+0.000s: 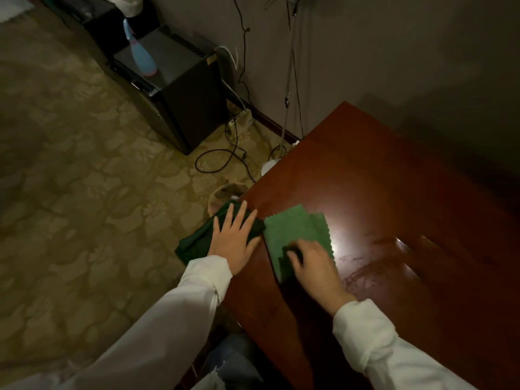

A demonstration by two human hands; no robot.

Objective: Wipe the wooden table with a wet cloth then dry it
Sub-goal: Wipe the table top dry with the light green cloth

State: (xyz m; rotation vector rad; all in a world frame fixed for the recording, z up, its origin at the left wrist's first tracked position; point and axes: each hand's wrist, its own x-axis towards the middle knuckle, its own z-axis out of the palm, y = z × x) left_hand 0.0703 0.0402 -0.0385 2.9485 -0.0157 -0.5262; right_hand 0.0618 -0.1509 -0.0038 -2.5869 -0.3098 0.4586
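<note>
Table: reddish-brown wooden table [394, 192], glossy, glare patch near centre, faint streaks at 3 o'clock of glare.
Light cloth: light green cloth [295, 235], zigzag-edged, flat on top near 9 o'clock edge.
Dark cloth: dark green cloth [197, 243], just beside at 9 o'clock, draped over table edge.
</note>
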